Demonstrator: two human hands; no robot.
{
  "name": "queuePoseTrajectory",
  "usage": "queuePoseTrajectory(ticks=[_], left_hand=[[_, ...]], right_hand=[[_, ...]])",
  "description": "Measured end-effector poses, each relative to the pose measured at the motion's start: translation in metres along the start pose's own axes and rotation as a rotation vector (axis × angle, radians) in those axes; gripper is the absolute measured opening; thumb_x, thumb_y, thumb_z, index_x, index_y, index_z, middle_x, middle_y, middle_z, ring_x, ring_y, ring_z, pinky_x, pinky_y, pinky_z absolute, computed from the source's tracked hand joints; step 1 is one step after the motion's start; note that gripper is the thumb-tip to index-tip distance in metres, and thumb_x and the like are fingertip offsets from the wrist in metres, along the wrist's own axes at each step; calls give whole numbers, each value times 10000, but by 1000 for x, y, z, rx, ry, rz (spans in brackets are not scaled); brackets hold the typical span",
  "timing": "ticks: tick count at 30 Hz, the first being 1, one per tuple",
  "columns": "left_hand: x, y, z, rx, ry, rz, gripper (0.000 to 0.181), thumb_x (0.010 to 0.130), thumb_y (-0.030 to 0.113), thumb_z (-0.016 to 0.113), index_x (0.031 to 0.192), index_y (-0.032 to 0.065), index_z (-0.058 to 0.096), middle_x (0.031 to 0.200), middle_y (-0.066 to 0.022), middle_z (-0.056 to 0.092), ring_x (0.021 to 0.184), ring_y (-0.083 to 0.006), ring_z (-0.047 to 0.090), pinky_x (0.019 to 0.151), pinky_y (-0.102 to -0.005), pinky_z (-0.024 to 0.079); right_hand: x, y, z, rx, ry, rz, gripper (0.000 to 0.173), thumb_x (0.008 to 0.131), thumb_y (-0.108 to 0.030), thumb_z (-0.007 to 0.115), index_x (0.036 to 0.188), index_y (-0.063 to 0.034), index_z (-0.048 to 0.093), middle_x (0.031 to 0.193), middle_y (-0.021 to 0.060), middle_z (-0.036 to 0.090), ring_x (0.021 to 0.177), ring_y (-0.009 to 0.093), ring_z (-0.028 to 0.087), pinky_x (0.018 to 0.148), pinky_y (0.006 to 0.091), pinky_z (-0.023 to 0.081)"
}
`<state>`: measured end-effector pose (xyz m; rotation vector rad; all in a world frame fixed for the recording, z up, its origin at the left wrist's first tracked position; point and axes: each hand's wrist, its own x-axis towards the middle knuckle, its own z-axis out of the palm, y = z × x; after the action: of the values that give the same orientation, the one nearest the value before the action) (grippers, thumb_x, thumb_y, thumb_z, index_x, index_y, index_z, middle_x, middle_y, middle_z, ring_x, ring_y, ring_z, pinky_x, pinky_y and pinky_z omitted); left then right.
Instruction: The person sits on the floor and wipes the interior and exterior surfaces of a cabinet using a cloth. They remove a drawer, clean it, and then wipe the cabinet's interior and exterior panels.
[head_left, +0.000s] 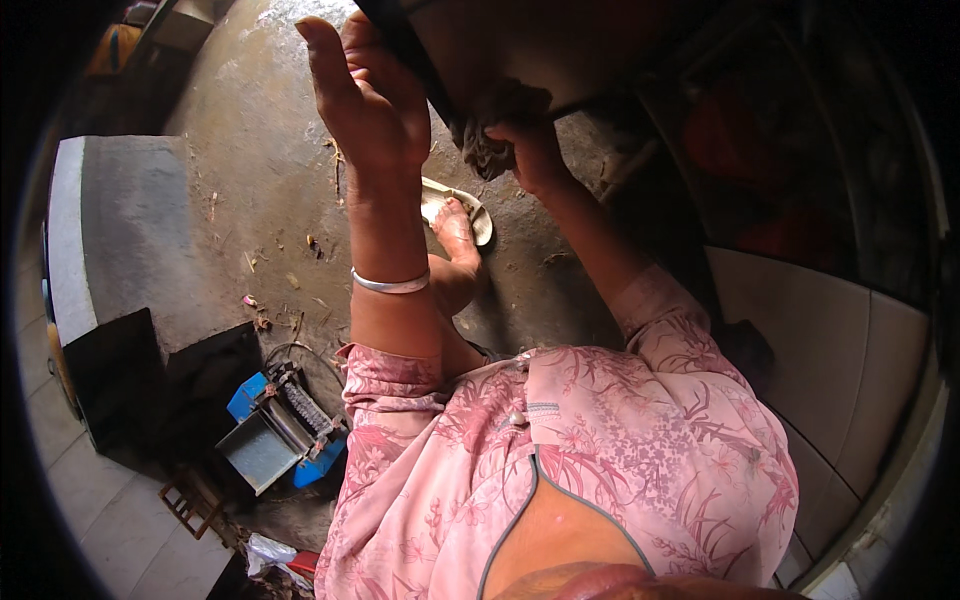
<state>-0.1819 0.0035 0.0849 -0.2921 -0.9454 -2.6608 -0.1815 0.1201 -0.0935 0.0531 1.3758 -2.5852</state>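
A dark flat panel with straight edges hangs at the top of the view. My left hand is raised beside the panel's left edge, its thumb standing apart and its other fingers bent and partly hidden. Whether those fingers grip the edge cannot be made out. A crumpled dark grey cloth is bunched in my right hand, pressed against the panel's near corner. Part of the cloth blends into the shadow on the panel.
Below is a stained concrete floor with scattered plant scraps. A blue machine with metal rollers stands at lower left, near a small wooden frame. My foot wears a pale slipper. Pale tiles cover a surface at right.
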Motion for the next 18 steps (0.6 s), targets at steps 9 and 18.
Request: queuePoseTrajectory(ticks=[9,18], left_hand=[[-8,0,-13,688,-148,410,596,974,471,420,1246,-57,480,1061,-109,613,851,-107,582,725,-196,479],[3,6,-24,-173,-92,-99,604,959,489,435,1219,-51,514,1137,-136,613,1068,-212,568,935,-307,445]], right_hand=[[-3,13,-18,-709,-76,-16,319,690,-53,667,998,-7,601,927,83,637,860,177,632,760,318,537],[34,125,-117,434,191,72,425,741,-116,524,1159,-41,516,1072,114,590,979,247,602,842,401,531]])
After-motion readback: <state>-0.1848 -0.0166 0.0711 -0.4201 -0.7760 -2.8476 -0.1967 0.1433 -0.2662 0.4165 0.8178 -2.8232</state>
